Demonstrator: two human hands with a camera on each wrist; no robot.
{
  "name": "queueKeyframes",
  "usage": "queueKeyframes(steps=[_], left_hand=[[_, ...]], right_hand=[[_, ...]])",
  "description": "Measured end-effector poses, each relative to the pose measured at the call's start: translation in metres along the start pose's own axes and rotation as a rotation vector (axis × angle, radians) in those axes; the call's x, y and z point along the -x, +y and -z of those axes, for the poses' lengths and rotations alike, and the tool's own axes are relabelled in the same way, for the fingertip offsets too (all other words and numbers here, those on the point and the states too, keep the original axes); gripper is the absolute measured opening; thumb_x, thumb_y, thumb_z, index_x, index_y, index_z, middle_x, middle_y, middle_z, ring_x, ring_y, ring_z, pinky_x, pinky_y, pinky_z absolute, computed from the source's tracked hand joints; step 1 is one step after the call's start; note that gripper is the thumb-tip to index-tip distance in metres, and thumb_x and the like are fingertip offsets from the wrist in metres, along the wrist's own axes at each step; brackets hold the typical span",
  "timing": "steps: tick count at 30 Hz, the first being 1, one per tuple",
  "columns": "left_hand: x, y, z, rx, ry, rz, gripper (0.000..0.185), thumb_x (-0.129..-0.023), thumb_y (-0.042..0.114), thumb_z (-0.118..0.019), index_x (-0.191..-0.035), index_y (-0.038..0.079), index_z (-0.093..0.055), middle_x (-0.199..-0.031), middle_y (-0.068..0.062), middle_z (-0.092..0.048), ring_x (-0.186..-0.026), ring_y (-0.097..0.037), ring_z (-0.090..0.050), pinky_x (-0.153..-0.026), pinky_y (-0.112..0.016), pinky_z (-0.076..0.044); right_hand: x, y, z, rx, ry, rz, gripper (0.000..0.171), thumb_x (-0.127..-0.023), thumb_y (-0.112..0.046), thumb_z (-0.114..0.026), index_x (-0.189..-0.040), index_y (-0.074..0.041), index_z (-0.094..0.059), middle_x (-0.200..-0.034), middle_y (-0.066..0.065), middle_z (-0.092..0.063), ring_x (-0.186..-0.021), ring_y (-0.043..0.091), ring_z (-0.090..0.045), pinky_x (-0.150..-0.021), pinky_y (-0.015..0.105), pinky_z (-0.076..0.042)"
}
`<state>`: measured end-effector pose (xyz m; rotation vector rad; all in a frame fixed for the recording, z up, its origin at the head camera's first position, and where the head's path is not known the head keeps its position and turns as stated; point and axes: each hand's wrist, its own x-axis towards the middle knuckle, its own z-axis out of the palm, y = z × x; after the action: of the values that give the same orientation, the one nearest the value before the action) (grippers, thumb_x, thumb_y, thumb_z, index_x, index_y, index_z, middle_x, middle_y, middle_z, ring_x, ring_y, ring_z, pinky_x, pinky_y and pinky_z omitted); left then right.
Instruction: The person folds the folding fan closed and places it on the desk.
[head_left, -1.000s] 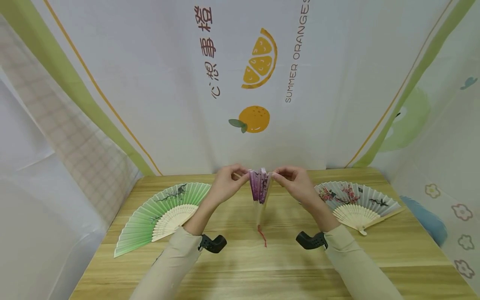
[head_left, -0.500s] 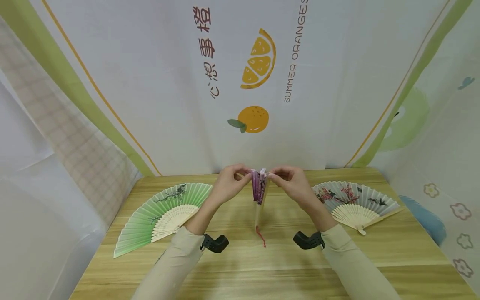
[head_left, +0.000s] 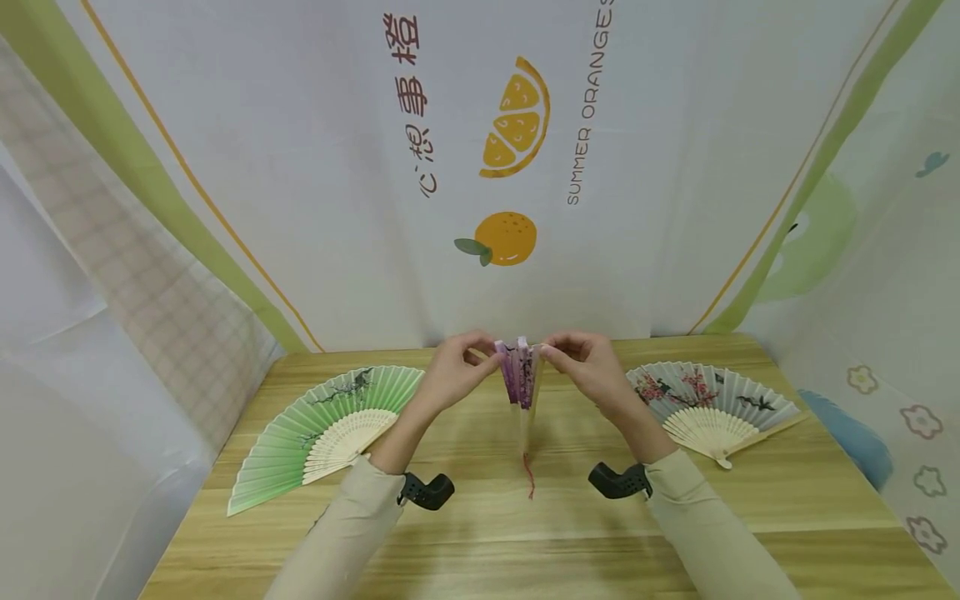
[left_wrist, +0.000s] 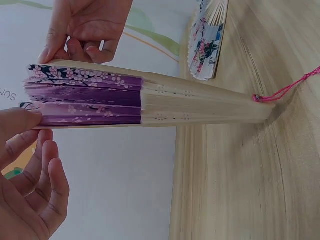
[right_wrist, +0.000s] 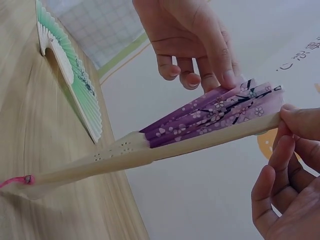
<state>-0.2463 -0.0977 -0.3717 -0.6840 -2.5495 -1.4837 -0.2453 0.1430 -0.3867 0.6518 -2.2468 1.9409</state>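
Three fans [head_left: 518, 379], two hands [head_left: 453, 375].

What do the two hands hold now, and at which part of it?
Both hold one purple folding fan, nearly folded shut. The left hand and the right hand each pinch an outer guard at the top end, opposite the pivot with its red tassel.
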Motion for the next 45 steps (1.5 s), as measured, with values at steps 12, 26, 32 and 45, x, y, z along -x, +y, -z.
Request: queueKeyframes(steps=[12, 26, 32, 45], left_hand=[[-0.001, -0.002, -0.005, 0.008, 0.068, -0.020, 0.011, -0.096, 0.009, -0.072, -0.103, 0.000, -0.073, -0.091, -0.007, -0.071, -0.078, -0.020, -0.065, -0.071, -0.034, -0.054], [-0.004, -0.011, -0.002, 0.121, 0.178, -0.007, 0.010, -0.095, 0.007, -0.072, -0.099, -0.002, -0.074, -0.090, -0.010, -0.072, -0.080, -0.022, -0.064, -0.076, -0.032, -0.051], [-0.007, -0.010, 0.001, 0.151, 0.239, 0.044, 0.015, -0.094, 0.009, -0.074, -0.100, -0.005, -0.073, -0.091, -0.011, -0.072, -0.081, -0.027, -0.065, -0.072, -0.029, -0.051], [-0.003, -0.008, -0.002, 0.257, 0.182, 0.111, 0.018, -0.098, 0.011, -0.070, -0.108, -0.004, -0.070, -0.099, -0.015, -0.071, -0.077, -0.015, -0.064, -0.068, -0.036, -0.056]], right_hand=[[0.001, 0.006, 0.002, -0.073, 0.051, -0.010, 0.019, -0.100, -0.009, -0.068, -0.107, 0.009, -0.070, -0.102, 0.029, -0.065, -0.078, 0.016, -0.058, -0.071, 0.027, -0.052], [0.018, 0.026, -0.003, 0.006, -0.027, -0.037, 0.013, -0.098, -0.008, -0.070, -0.104, 0.004, -0.072, -0.089, 0.019, -0.065, -0.072, 0.021, -0.055, -0.065, 0.026, -0.047], [0.029, 0.042, -0.008, -0.010, -0.114, -0.037, 0.010, -0.098, -0.006, -0.069, -0.101, 0.003, -0.073, -0.088, 0.021, -0.064, -0.069, 0.017, -0.054, -0.062, 0.026, -0.047], [0.035, 0.047, -0.018, 0.017, -0.121, -0.018, 0.010, -0.099, -0.004, -0.067, -0.099, 0.004, -0.070, -0.083, 0.012, -0.063, -0.068, 0.022, -0.055, -0.062, 0.031, -0.049]])
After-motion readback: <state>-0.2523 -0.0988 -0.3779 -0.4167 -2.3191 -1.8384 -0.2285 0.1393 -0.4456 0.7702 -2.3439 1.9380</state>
